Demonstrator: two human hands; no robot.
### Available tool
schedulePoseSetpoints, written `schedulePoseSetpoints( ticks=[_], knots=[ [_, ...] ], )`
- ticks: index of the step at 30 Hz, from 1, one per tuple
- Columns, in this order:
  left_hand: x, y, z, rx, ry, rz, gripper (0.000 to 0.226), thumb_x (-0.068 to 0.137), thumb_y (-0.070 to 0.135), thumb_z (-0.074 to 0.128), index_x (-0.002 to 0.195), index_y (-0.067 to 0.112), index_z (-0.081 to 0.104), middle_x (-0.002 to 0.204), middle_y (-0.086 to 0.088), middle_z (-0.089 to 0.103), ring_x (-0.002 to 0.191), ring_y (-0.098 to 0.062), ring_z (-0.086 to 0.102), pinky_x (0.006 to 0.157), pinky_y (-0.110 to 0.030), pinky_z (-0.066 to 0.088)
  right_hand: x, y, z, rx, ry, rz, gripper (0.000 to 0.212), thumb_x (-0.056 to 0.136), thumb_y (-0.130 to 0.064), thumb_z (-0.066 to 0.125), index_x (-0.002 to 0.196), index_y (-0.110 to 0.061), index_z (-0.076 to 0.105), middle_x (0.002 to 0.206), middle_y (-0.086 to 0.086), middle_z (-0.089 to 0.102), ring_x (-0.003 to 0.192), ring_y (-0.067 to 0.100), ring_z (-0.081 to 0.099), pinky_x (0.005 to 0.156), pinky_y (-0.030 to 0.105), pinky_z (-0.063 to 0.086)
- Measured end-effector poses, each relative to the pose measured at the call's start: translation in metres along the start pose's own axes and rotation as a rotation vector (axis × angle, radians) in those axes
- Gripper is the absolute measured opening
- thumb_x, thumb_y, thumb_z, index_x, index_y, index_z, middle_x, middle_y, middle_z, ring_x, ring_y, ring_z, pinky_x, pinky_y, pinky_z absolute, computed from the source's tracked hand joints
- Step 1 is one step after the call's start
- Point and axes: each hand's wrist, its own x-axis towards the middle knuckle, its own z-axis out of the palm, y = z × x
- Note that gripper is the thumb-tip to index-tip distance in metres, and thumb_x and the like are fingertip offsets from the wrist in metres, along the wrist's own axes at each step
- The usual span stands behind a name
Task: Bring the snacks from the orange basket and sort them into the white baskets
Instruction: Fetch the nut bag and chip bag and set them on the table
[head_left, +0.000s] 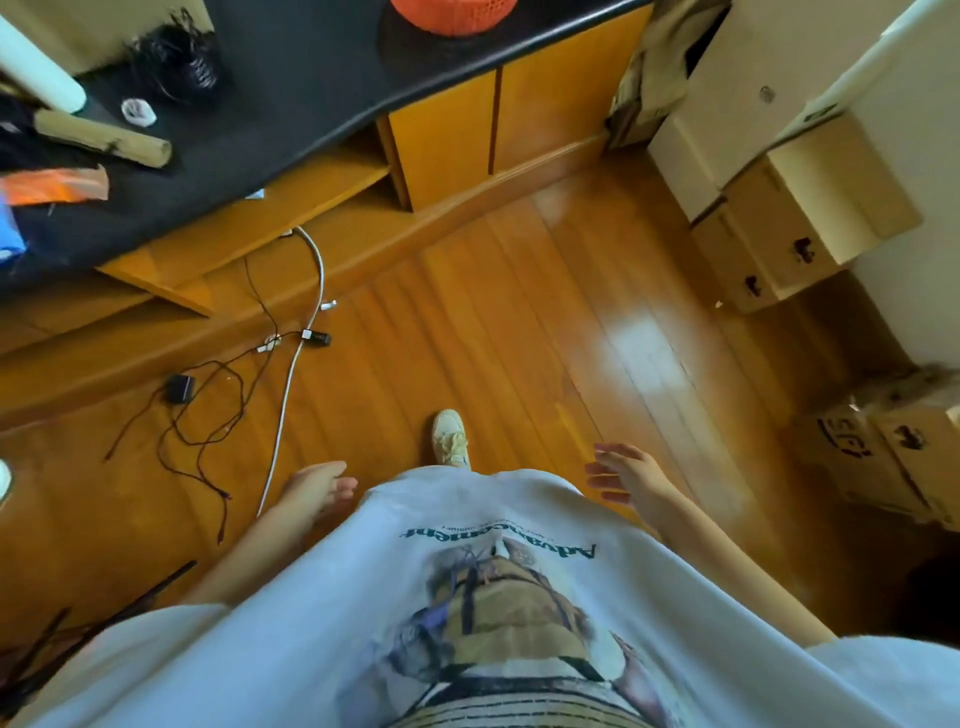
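I see orange basket (453, 14): woven-look plastic, matt. Countertop (311, 78): black, smooth, slight sheen. Cabinet doors (498, 124): varnished wood. Floor (519, 322): wood planks, glossy, glare patches. Boxes (789, 234): matt brown cardboard. My shirt (467, 597): soft white cloth, printed.

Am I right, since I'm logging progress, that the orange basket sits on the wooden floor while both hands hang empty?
Not quite. The head view shows the orange basket on the black countertop, not the floor. The left hand and right hand are indeed empty.
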Motion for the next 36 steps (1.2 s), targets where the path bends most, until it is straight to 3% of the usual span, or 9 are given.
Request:
schedulePoseSetpoints(
  ticks=[3, 8, 12, 21, 26, 29, 31, 33, 36],
  knots=[
    [0.004, 0.067, 0.024, 0.137, -0.064, 0.088, 0.032, 0.097, 0.018, 0.046, 0.126, 0.006, 0.052, 0.08, -0.004, 0.059, 0.066, -0.013, 0.051, 0.059, -0.024, 0.038, 0.013, -0.026, -0.013, 0.073, 0.082, 0.039, 0.019, 0.092, -0.012, 0.052, 0.11, -0.013, 0.056, 0.077, 0.006, 0.062, 0.066, 0.02, 0.058, 0.063, 0.029, 0.044],
    [-0.003, 0.166, 0.084, 0.319, -0.173, 0.244, 0.031, 0.098, 0.018, 0.043, 0.126, 0.009, 0.052, 0.108, -0.012, 0.061, 0.086, -0.018, 0.054, 0.063, -0.022, 0.041, 0.039, -0.059, -0.038, 0.148, 0.181, 0.146, 0.02, 0.092, -0.011, 0.052, 0.111, -0.011, 0.056, 0.075, 0.007, 0.059, 0.064, 0.02, 0.056, 0.059, 0.027, 0.041],
    [0.005, 0.217, 0.127, 0.367, -0.233, 0.276, 0.03, 0.098, 0.018, 0.044, 0.125, 0.01, 0.053, 0.097, -0.009, 0.06, 0.069, -0.011, 0.052, 0.061, -0.021, 0.04, 0.071, -0.094, -0.062, 0.104, 0.098, 0.183, 0.032, 0.092, -0.008, 0.049, 0.123, -0.001, 0.051, 0.095, 0.013, 0.058, 0.068, 0.02, 0.055, 0.063, 0.028, 0.043],
    [0.017, 0.317, 0.167, 0.135, -0.118, 0.153, 0.028, 0.096, 0.013, 0.046, 0.121, 0.007, 0.056, 0.078, -0.005, 0.059, 0.066, -0.015, 0.051, 0.058, -0.024, 0.037, 0.138, -0.253, -0.099, -0.001, 0.01, 0.137, 0.037, 0.094, -0.01, 0.046, 0.13, -0.002, 0.045, 0.082, 0.011, 0.055, 0.061, 0.02, 0.054, 0.059, 0.027, 0.045],
    [0.028, 0.346, 0.162, -0.014, -0.071, 0.137, 0.03, 0.097, 0.013, 0.043, 0.125, 0.004, 0.052, 0.079, -0.005, 0.059, 0.066, -0.014, 0.054, 0.056, -0.024, 0.041, 0.172, -0.355, -0.074, -0.205, -0.04, 0.059, 0.03, 0.094, -0.014, 0.048, 0.122, -0.008, 0.053, 0.069, 0.004, 0.055, 0.03, -0.001, 0.05, 0.048, 0.019, 0.04],
    [0.04, 0.352, 0.149, -0.085, -0.016, 0.069, 0.033, 0.098, 0.011, 0.04, 0.128, 0.0, 0.049, 0.079, -0.005, 0.058, 0.055, -0.009, 0.06, 0.048, -0.016, 0.046, 0.184, -0.414, -0.048, -0.285, -0.11, -0.008, 0.029, 0.094, -0.016, 0.047, 0.122, -0.009, 0.053, 0.07, 0.0, 0.056, 0.043, 0.005, 0.056, 0.056, 0.023, 0.038],
    [0.051, 0.355, 0.14, -0.15, 0.003, 0.007, 0.035, 0.099, 0.013, 0.04, 0.13, -0.002, 0.046, 0.084, -0.01, 0.059, 0.061, -0.009, 0.065, 0.061, -0.022, 0.047, 0.193, -0.449, -0.03, -0.297, -0.156, -0.038, 0.03, 0.095, -0.014, 0.046, 0.123, -0.007, 0.052, 0.069, 0.002, 0.056, 0.04, 0.002, 0.055, 0.055, 0.023, 0.036],
    [0.062, 0.36, 0.129, -0.198, 0.027, -0.086, 0.036, 0.098, 0.02, 0.044, 0.128, 0.0, 0.048, 0.106, -0.018, 0.062, 0.088, -0.021, 0.063, 0.076, -0.031, 0.044, 0.2, -0.479, -0.013, -0.286, -0.18, -0.063, 0.031, 0.095, -0.013, 0.046, 0.124, -0.005, 0.05, 0.07, 0.003, 0.056, 0.034, -0.002, 0.052, 0.054, 0.023, 0.034],
    [0.077, 0.385, 0.112, -0.23, 0.033, -0.131, 0.024, 0.098, 0.019, 0.044, 0.113, 0.005, 0.054, 0.119, -0.018, 0.057, 0.085, -0.025, 0.059, 0.079, -0.035, 0.044, 0.202, -0.517, 0.005, -0.266, -0.17, -0.086, 0.031, 0.094, -0.012, 0.047, 0.124, -0.004, 0.049, 0.071, 0.003, 0.056, 0.05, 0.009, 0.054, 0.055, 0.023, 0.033]
  ],
)
